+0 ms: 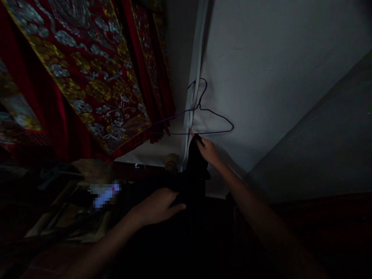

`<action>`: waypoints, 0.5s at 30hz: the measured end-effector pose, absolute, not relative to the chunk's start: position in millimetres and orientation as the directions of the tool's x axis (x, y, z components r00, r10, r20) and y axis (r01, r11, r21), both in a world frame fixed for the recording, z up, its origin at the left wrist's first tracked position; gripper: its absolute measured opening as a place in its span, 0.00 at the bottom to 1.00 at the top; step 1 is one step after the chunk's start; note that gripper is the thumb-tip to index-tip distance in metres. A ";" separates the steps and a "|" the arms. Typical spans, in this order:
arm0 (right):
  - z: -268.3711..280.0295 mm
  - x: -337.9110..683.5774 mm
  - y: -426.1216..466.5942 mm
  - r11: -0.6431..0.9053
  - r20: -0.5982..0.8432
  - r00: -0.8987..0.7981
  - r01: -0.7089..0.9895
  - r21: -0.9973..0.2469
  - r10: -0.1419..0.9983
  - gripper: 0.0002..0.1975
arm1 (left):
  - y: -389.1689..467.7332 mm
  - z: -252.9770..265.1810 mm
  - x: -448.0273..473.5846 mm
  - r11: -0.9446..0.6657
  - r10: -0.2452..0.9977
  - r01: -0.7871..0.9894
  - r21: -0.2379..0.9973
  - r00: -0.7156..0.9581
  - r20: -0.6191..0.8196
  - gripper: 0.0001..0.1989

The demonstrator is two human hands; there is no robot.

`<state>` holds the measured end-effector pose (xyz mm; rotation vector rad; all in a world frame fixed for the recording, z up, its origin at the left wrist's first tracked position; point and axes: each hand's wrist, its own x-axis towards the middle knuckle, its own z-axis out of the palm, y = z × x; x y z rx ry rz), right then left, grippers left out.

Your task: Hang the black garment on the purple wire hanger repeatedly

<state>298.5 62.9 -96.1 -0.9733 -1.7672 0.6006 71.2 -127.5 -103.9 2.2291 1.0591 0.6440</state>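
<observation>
A thin purple wire hanger (217,112) hangs by its hook in front of the pale wall. Just beneath its bottom bar, my right hand (207,149) pinches the top of a black garment (197,162); dimness hides whether the cloth passes over the bar. Lower and to the left, my left hand (161,205) is closed on the same dark cloth, thumb lying on top and the other fingers mostly hidden in it. The garment's lower part merges into shadow, so its shape cannot be made out.
Red cloth (95,77) with gold and silver embroidery hangs at the upper left, overlapping the hanger's left end. White cords (198,50) run down the wall by the hook. A round tan object (171,162) stands low behind; wooden furniture (66,213) is at lower left.
</observation>
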 end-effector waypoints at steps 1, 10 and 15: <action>-99.3 304.0 63.0 0.543 0.522 -0.160 0.352 -0.763 0.838 0.17 | -126.6 -107.8 65.5 -0.488 0.826 0.549 0.678 0.542 0.156 0.09; -102.0 321.2 61.2 0.491 0.511 -0.078 0.431 -0.757 0.856 0.20 | -113.5 -113.6 26.8 -0.347 0.879 0.451 0.822 0.463 0.117 0.05; -100.0 331.5 40.3 0.489 0.518 -0.071 0.458 -0.742 0.853 0.22 | -104.8 -112.1 2.0 -0.236 0.929 0.525 0.818 0.370 0.031 0.06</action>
